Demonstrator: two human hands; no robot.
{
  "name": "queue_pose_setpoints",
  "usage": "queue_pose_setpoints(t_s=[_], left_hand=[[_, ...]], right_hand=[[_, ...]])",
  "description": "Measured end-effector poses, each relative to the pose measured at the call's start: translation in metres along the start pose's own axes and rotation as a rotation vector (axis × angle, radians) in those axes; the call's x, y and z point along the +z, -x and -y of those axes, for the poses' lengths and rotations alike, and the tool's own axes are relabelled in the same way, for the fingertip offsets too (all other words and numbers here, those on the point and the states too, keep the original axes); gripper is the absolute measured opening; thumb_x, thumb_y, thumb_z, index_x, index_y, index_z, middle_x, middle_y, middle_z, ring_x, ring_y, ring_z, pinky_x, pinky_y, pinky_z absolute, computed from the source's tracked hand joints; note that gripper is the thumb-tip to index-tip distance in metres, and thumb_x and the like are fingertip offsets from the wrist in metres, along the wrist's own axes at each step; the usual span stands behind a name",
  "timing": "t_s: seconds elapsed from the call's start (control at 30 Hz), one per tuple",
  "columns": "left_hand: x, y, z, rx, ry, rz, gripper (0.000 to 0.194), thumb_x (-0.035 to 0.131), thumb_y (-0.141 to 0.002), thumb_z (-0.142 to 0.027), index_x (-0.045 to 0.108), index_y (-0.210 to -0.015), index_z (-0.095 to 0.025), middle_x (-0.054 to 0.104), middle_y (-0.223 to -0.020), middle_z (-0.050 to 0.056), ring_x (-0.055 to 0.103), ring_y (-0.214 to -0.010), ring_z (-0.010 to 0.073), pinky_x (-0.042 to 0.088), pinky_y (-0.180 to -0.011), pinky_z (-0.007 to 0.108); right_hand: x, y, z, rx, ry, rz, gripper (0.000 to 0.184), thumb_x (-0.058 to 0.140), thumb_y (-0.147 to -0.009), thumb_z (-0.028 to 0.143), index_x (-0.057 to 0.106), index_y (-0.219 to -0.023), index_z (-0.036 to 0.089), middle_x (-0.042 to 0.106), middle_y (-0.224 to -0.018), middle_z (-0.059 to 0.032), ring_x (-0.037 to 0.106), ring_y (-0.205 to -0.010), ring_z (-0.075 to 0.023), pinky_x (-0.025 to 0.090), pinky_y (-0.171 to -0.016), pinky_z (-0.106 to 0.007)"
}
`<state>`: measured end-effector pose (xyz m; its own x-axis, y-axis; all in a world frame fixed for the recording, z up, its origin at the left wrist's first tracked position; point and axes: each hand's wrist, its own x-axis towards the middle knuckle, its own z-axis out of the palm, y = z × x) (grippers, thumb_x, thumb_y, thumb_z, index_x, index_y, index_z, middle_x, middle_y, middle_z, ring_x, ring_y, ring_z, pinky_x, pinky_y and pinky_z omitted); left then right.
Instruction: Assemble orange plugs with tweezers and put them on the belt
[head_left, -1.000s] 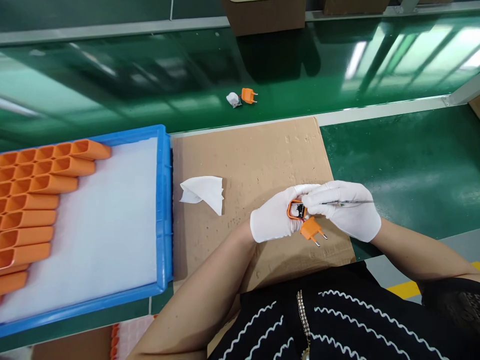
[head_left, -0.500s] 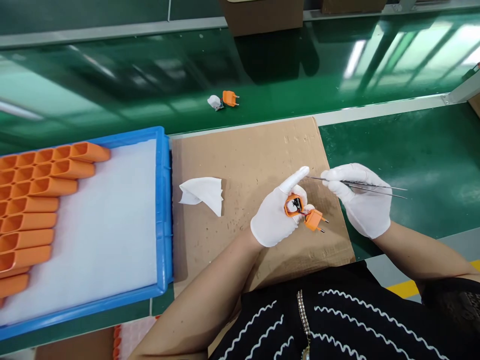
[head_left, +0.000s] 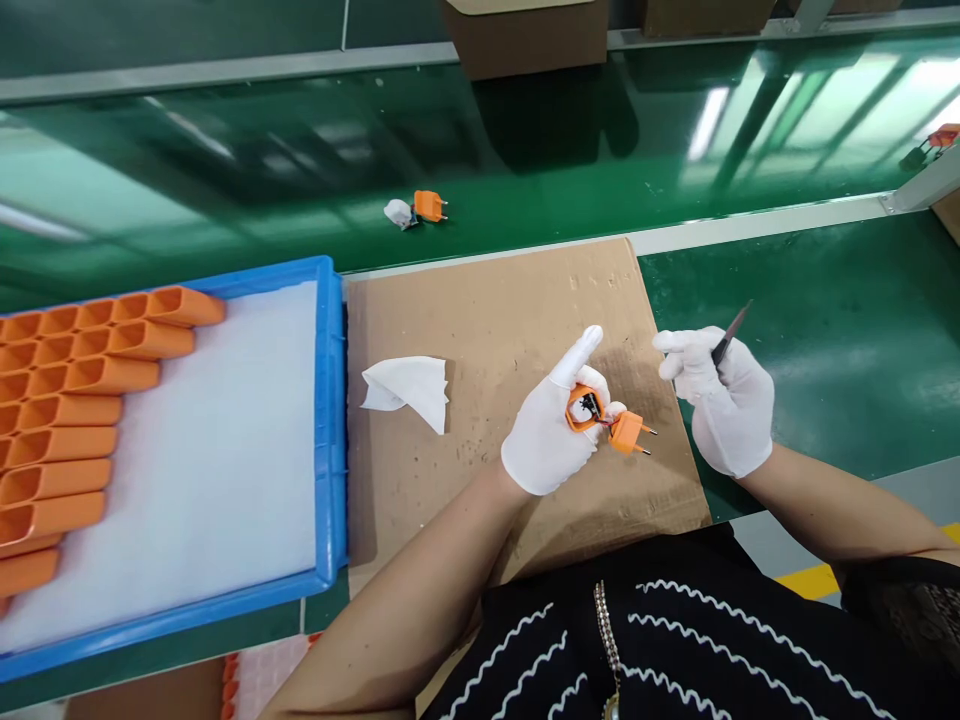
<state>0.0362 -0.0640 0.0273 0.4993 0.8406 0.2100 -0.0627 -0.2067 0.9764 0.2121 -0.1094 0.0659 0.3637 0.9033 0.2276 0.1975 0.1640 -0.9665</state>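
My left hand (head_left: 551, 435), in a white glove, is closed round an open orange charger shell (head_left: 583, 408) with dark parts inside; its forefinger points up. An orange two-pin plug cap (head_left: 627, 433) hangs from the shell on short wires, just right of the hand. My right hand (head_left: 724, 400), also gloved, grips metal tweezers (head_left: 731, 332) whose end sticks up and to the right, a little away from the shell. Both hands hover over a brown cardboard sheet (head_left: 487, 330).
A blue tray (head_left: 330, 400) with a white liner holds several orange shells (head_left: 82, 400) at the left. A folded white wipe (head_left: 409, 388) lies on the cardboard. On the green conveyor belt (head_left: 600, 160) lies another orange plug with a white part (head_left: 417, 209). A cardboard box (head_left: 525, 30) stands beyond.
My right hand drew the tweezers away from the shell to the right and swung them upright. The plug unit on the belt drifted left.
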Motion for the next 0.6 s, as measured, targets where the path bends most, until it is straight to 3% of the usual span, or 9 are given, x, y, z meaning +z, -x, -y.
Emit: queue_pose_setpoints(t_s=[0.1,0.23,0.4,0.5,0.6], left_hand=[[0.001,-0.002,-0.001,-0.041,0.033,0.009,0.087,0.071,-0.079,-0.013,0.035,-0.156,-0.031,0.055,-0.078,-0.005,0.047,-0.061,0.0083,0.055,-0.067,0.021],[0.001,-0.004,-0.003,-0.092,0.010,-0.002,0.089,0.070,-0.079,-0.013,0.032,-0.157,-0.028,0.056,-0.076,-0.005,0.051,-0.063,0.0099,0.053,-0.068,0.024],[-0.001,-0.004,-0.002,-0.157,0.029,-0.018,0.098,0.073,-0.072,-0.011,0.029,-0.158,-0.027,0.060,-0.078,-0.004,0.055,-0.066,0.0105,0.051,-0.065,0.022],[-0.001,-0.005,0.003,-0.185,0.065,-0.025,0.101,0.075,-0.071,-0.013,0.026,-0.159,-0.025,0.062,-0.079,-0.004,0.056,-0.066,0.0105,0.051,-0.064,0.022],[0.001,-0.006,0.008,-0.195,0.113,-0.038,0.105,0.077,-0.073,-0.016,0.019,-0.161,-0.024,0.063,-0.081,-0.003,0.058,-0.068,0.0107,0.052,-0.067,0.022]], right_hand=[[0.000,-0.002,-0.003,-0.064,0.076,0.018,0.019,0.061,-0.097,0.039,0.075,-0.102,0.028,0.072,-0.096,-0.0025,0.065,-0.084,-0.0166,0.056,-0.079,-0.035],[0.002,-0.002,0.002,-0.119,0.210,0.065,0.017,0.063,-0.092,0.024,0.078,-0.100,0.028,0.067,-0.083,0.0002,0.063,-0.076,-0.0138,0.054,-0.071,-0.031],[0.004,0.001,0.003,-0.084,0.223,0.152,0.016,0.067,-0.088,0.022,0.078,-0.099,0.027,0.066,-0.080,0.0010,0.061,-0.068,-0.0122,0.054,-0.065,-0.029],[0.004,0.002,0.001,-0.092,0.235,0.203,0.016,0.068,-0.089,0.024,0.078,-0.101,0.027,0.069,-0.084,-0.0002,0.063,-0.071,-0.0135,0.056,-0.068,-0.030],[0.005,0.001,-0.003,-0.195,0.262,0.297,0.024,0.074,-0.085,0.027,0.077,-0.109,0.029,0.073,-0.097,-0.0020,0.068,-0.086,-0.0176,0.058,-0.078,-0.033]])
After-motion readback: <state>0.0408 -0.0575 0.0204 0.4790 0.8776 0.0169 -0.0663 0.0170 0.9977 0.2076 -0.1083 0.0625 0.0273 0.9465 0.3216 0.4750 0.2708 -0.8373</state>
